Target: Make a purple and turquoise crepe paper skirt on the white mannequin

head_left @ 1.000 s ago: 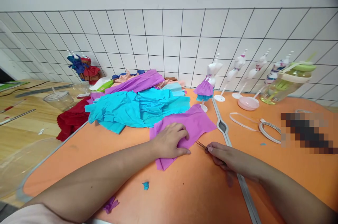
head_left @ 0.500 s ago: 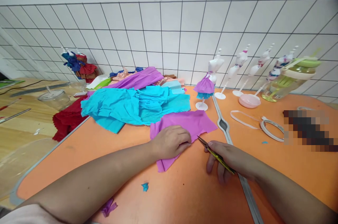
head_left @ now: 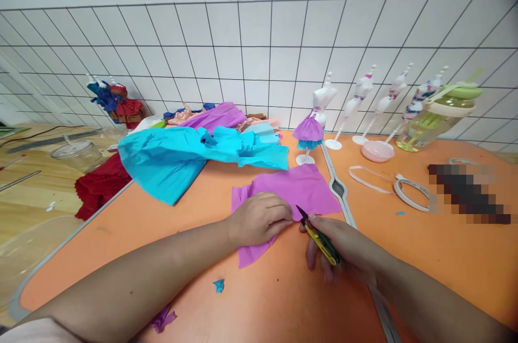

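Note:
A sheet of purple crepe paper (head_left: 301, 186) lies on the orange table in front of me. My left hand (head_left: 261, 219) rests on it, fingers curled and pinching its near edge. My right hand (head_left: 334, 243) holds thread snips (head_left: 319, 240) with yellow and green handles. Their dark blade tips are over the sheet's near edge, just right of my left fingertips. Behind the sheet lies crumpled blue crepe paper (head_left: 162, 154). A small mannequin (head_left: 324, 100) in a purple and blue skirt stands beyond the sheet.
More mannequins (head_left: 360, 95) stand along the tiled wall, beside a pink bowl (head_left: 377, 151) and a green-lidded bottle (head_left: 441, 116). White tape rolls (head_left: 410, 194) lie at right. Red crepe paper (head_left: 101, 184) hangs over the left edge. Blue (head_left: 219, 285) and purple scraps (head_left: 164, 320) lie near me.
The snips have moved left and tilted, with both handles now showing. The purple sheet's right part has spread further right. The blue paper has shifted back and lies less bunched in front.

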### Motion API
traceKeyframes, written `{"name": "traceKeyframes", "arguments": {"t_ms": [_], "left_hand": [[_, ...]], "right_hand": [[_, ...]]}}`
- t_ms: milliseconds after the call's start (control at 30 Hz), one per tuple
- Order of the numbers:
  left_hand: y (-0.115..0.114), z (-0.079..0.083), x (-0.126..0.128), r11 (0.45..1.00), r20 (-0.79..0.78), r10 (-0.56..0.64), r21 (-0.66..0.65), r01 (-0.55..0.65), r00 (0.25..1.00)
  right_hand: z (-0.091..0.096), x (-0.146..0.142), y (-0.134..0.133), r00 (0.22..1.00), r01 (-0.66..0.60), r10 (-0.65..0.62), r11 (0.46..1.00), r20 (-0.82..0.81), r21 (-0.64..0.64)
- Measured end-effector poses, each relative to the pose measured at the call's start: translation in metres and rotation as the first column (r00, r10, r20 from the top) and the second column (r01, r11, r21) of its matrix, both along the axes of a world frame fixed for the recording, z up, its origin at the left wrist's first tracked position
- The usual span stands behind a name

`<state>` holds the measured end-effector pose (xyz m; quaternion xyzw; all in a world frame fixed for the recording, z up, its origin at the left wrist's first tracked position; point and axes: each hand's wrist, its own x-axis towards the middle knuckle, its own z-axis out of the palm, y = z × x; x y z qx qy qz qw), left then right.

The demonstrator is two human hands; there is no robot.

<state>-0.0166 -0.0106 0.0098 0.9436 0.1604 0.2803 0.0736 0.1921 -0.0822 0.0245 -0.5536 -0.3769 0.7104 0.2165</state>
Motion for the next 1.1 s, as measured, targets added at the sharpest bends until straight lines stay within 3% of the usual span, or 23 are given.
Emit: {"name": "traceKeyframes", "arguments": {"t_ms": [367,500,633,700,867,1100], "left_hand": [[0.004,0.001,-0.002,0.999,0.024,-0.024,-0.036,0.025,0.999],[0.005,0.001,-0.004,1.000,0.026,0.005,-0.028,-0.004,1.000],[0.006,0.002,-0.005,0.991,0.055,0.135,-0.033,-0.133,0.989],[0.005,0.003,-0.005,0.991,0.059,0.129,-0.034,-0.127,0.990],[0.002,0.004,-0.004,0.997,0.016,-0.027,0.068,0.026,0.999],[0.003,0.005,-0.006,0.972,0.141,-0.018,0.234,-0.016,0.990]], "right_hand": [[-0.004,-0.010,-0.004,0.997,0.071,-0.068,0.993,-0.026,0.093],[0.000,-0.013,-0.007,0.996,0.082,-0.081,0.996,-0.035,0.040],[0.004,-0.016,-0.011,0.989,0.102,-0.105,0.994,-0.102,-0.028],[0.004,-0.017,-0.012,0.987,0.106,-0.109,0.994,-0.115,-0.027],[0.001,-0.017,-0.011,0.990,0.123,-0.120,0.992,-0.077,0.034],[0.004,-0.020,-0.013,0.990,0.110,-0.110,0.994,-0.087,-0.012]]}}
